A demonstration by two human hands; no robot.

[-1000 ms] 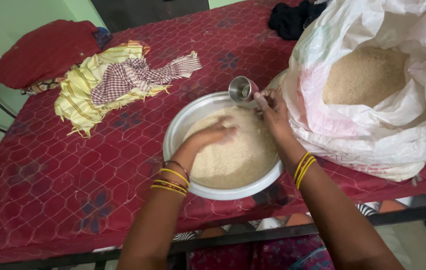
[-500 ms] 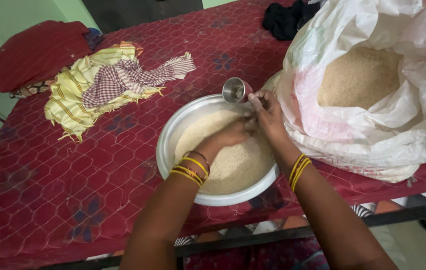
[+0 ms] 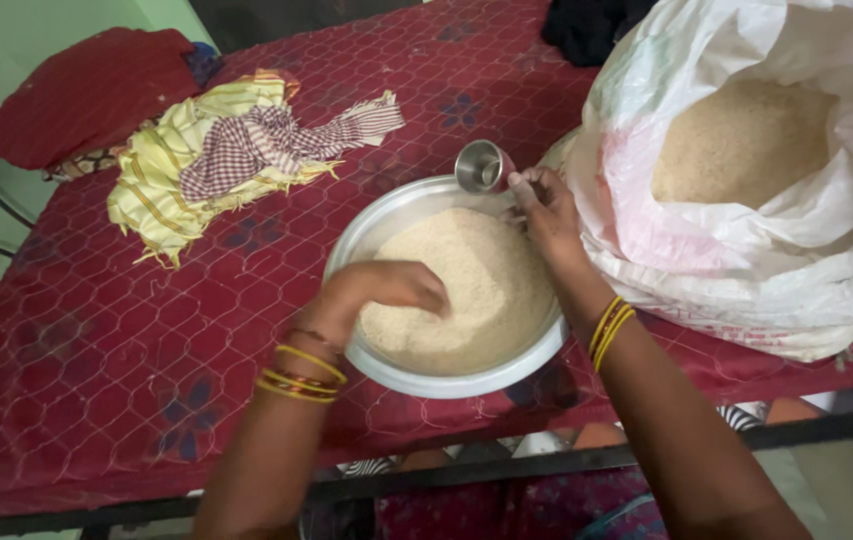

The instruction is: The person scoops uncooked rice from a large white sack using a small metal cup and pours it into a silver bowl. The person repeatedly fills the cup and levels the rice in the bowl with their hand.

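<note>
A round steel plate point(image 3: 387, 215) heaped with pale rice point(image 3: 487, 280) rests on a maroon quilted bed near its front edge. My left hand point(image 3: 382, 290) lies curled on the near-left part of the rice, fingers bent into the grains. My right hand point(image 3: 545, 205) is at the plate's far rim, gripping a small steel cup point(image 3: 480, 166) tipped on its side with its mouth facing me. Both wrists carry yellow bangles.
A big white plastic sack point(image 3: 747, 230) stands open on the right, full of rice point(image 3: 742, 140). Yellow and checked cloths point(image 3: 232, 150) lie at the back left beside a red pillow point(image 3: 67, 95). A dark garment point(image 3: 592, 30) lies at the far edge. The bed's metal frame point(image 3: 507, 470) runs below.
My left hand has slid from the middle of the rice toward the plate's near-left side. The right hand and the cup have stayed at the far rim.
</note>
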